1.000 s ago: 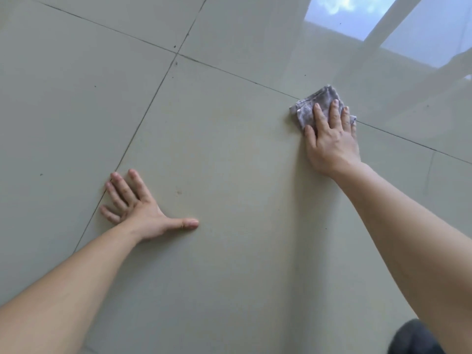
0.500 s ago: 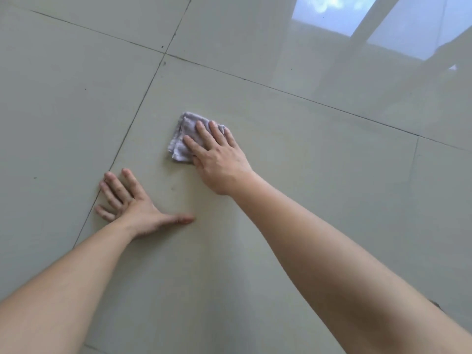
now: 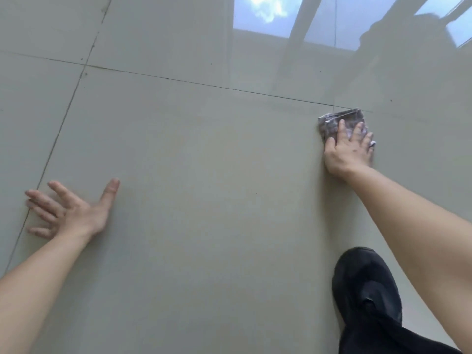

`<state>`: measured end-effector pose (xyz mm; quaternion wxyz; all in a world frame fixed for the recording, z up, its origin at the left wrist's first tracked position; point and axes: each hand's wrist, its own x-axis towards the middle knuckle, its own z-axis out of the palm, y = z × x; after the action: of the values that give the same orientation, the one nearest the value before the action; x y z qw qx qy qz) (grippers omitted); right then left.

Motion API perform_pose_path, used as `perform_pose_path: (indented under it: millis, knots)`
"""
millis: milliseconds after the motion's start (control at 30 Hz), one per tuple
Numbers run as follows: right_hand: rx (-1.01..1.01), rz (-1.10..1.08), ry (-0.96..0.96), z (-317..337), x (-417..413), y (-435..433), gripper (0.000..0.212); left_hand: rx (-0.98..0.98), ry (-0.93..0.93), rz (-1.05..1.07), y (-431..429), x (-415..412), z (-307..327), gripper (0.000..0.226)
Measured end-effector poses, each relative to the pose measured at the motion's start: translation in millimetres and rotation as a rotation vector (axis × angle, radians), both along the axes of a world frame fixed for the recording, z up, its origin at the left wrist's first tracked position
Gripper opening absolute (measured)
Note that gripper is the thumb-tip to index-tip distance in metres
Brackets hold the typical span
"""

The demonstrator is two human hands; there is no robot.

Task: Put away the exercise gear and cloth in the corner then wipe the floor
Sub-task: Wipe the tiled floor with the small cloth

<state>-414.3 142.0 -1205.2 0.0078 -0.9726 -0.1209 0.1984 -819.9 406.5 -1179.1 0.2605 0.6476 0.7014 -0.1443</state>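
Note:
A small folded grey cloth [image 3: 334,121] lies flat on the pale tiled floor [image 3: 204,162] at the right, just below a grout line. My right hand [image 3: 348,149] presses on it with straight, spread fingers, covering its near half. My left hand [image 3: 69,210] rests flat on the floor at the lower left, fingers spread, holding nothing. No exercise gear is in view.
My black shoe [image 3: 365,297] and dark trouser leg stand on the floor at the lower right, under my right forearm. Dark grout lines cross the tiles. A bright window reflection [image 3: 265,14] glares on the glossy floor at the top.
My right hand has swept the cloth from the left-centre of the tile, near my left hand, far back to the right. The left hand has shifted slightly and my shoe has come into view.

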Motion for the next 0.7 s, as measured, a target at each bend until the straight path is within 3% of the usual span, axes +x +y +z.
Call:
perform_pose_path:
  millis: [100, 167, 233, 333, 467, 567, 700]
  knots:
    - [0.106, -0.019, 0.002, 0.3, -13.5, 51.4, 0.063, 0.081, -0.073, -0.168, -29.3, 37.7, 0.3, 0.138]
    - [0.135, 0.134, -0.008, -1.9, -33.2, 97.8, 0.061, 0.045, -0.086, -0.376, -54.9, 66.9, -10.0, 0.125]
    - [0.163, 0.341, 0.025, -3.4, -61.2, 149.1, 0.059, 0.001, -0.012, -0.502, -75.0, 84.8, -22.4, 0.128]
    - [0.180, 0.624, 0.068, -7.8, -109.0, 217.2, 0.057, 0.016, 0.074, -0.534, -76.9, 88.0, -34.8, 0.131]
    - [0.200, 0.843, 0.137, -5.1, -121.7, 230.3, 0.055, 0.012, 0.027, -0.549, -73.8, 85.6, -33.0, 0.106]
    - [0.238, 0.744, 0.098, -5.7, -70.8, 177.4, 0.057, 0.019, 0.017, -0.532, -72.1, 84.6, -36.8, 0.088]
    - [0.147, 0.286, -0.002, -5.4, 8.2, 58.1, 0.060, 0.018, 0.017, -0.521, -69.8, 84.9, -37.9, 0.081]
